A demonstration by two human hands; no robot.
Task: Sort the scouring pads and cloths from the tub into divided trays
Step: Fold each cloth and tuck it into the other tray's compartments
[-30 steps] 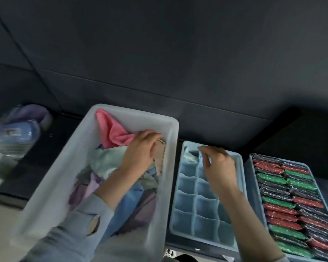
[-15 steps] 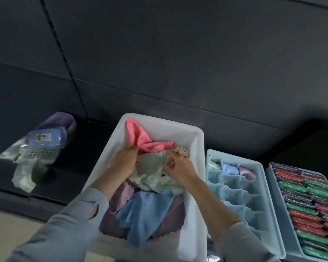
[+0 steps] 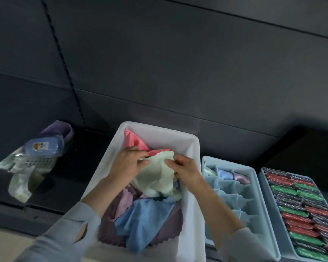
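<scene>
A white tub in front of me holds loose cloths: pink at the back, blue and purple at the front. Both hands are inside it on a pale green cloth. My left hand pinches its upper left edge. My right hand pinches its upper right edge. To the right stands a light blue divided tray with three folded cloths in its back row. Further right, a second tray is packed with red, green and dark scouring pads.
On the dark shelf at the left lie a blue packaged item, a purple one behind it, a white mesh basket and a pale cloth. A dark panelled wall rises behind everything. A dark box sits at the back right.
My right hand left the divided tray and came into the tub. Both hands took hold of the pale green cloth and have lifted its top edge slightly.
</scene>
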